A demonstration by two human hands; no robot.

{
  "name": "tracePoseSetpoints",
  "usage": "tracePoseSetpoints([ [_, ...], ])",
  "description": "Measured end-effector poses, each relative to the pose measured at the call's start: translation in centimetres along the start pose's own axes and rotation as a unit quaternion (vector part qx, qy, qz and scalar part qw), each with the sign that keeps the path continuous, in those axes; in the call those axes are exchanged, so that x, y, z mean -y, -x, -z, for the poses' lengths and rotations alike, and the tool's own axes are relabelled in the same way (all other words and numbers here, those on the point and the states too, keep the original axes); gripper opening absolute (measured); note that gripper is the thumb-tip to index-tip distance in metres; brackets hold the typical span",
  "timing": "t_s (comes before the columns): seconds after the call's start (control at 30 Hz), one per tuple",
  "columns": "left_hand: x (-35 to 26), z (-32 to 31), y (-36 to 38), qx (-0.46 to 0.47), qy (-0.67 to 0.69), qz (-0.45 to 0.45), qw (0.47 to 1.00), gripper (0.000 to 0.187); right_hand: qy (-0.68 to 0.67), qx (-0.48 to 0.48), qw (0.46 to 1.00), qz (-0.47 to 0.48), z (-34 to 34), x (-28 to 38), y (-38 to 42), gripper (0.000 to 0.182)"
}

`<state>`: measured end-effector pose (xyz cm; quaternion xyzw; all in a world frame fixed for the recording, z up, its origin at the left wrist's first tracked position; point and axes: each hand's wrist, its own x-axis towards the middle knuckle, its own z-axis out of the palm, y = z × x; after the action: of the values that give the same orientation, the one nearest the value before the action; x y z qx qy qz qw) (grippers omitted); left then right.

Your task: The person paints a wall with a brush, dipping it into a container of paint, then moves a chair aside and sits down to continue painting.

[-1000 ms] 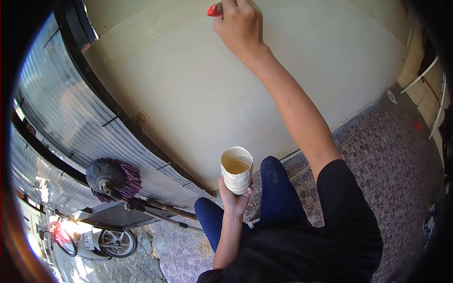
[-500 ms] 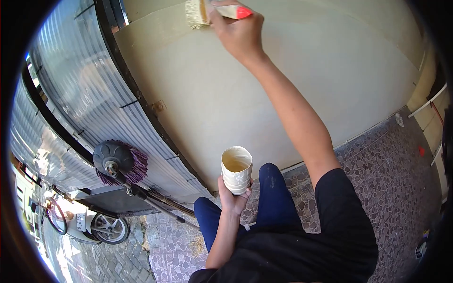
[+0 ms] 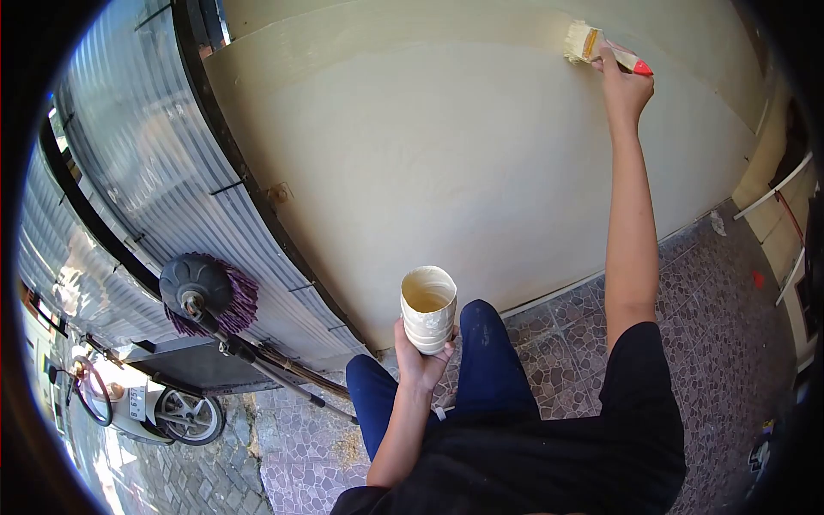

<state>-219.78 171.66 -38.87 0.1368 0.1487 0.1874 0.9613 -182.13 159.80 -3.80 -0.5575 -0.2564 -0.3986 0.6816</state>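
My right hand (image 3: 625, 86) is closed round the handle of a wide paintbrush (image 3: 592, 45), whose handle ends in a red tip. The pale bristles touch the cream wall (image 3: 446, 163) high on its right part. Low in front of me, my left hand (image 3: 421, 365) is wrapped round a paint-smeared plastic cup (image 3: 429, 311), held upright with its mouth facing me. Some cream paint shows inside it. The fingers behind the cup are partly hidden.
Left of the wall stands a corrugated panel (image 3: 154, 163) with a dark frame. A purple mop (image 3: 210, 292) leans before it. Beyond, a parked motorbike (image 3: 154, 408) stands on paving. Patterned tiles (image 3: 558, 369) run along the wall's foot, and a white pipe (image 3: 772, 184) is at right.
My right hand has swept the paintbrush a long way to the right along the upper wall. My left hand keeps the cup in nearly the same place.
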Motion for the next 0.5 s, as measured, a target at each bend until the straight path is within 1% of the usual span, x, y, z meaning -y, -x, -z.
tracePoseSetpoints([
  [0.03, 0.0, 0.0, 0.0, 0.002, 0.000, 0.001, 1.000, 0.061, 0.001, 0.000, 1.000, 0.002, 0.1, 0.1, 0.2, 0.026],
  [0.1, 0.2, 0.0, 0.1, -0.002, 0.005, 0.006, 1.000, 0.061, 0.180, -0.046, 0.979, 0.086, -0.1, 0.3, 0.7, 0.023],
  [0.13, 0.3, 0.2, 0.0, -0.002, 0.008, 0.007, 1.000, 0.061, 0.181, -0.044, 0.979, 0.087, -0.7, 0.4, 1.2, 0.023],
  [0.2, 0.3, 0.6, -0.2, -0.004, 0.007, 0.012, 1.000, 0.061, 0.258, -0.011, 0.943, 0.208, -3.3, 0.5, 3.2, 0.020],
  [0.33, 0.1, 0.7, -0.1, -0.014, 0.012, 0.013, 1.000, 0.061, 0.199, -0.006, 0.918, 0.342, -10.9, 4.3, 10.7, 0.018],
  [0.37, 0.0, 1.3, -0.2, 0.006, 0.028, 0.013, 1.000, 0.061, 0.186, 0.016, 0.913, 0.364, -12.7, 5.3, 12.9, 0.025],
  [0.4, -0.1, 1.7, -0.2, 0.026, 0.044, 0.013, 0.999, 0.061, 0.167, 0.011, 0.902, 0.397, -14.8, 6.2, 15.0, 0.029],
  [0.47, -0.6, 1.9, 0.1, 0.019, 0.040, 0.006, 0.999, 0.060, 0.126, 0.049, 0.910, 0.392, -17.5, 9.0, 19.2, 0.040],
  [0.5, -0.8, 2.0, 0.3, 0.012, 0.037, -0.004, 0.999, 0.060, 0.097, 0.059, 0.912, 0.395, -18.5, 10.4, 20.9, 0.041],
])
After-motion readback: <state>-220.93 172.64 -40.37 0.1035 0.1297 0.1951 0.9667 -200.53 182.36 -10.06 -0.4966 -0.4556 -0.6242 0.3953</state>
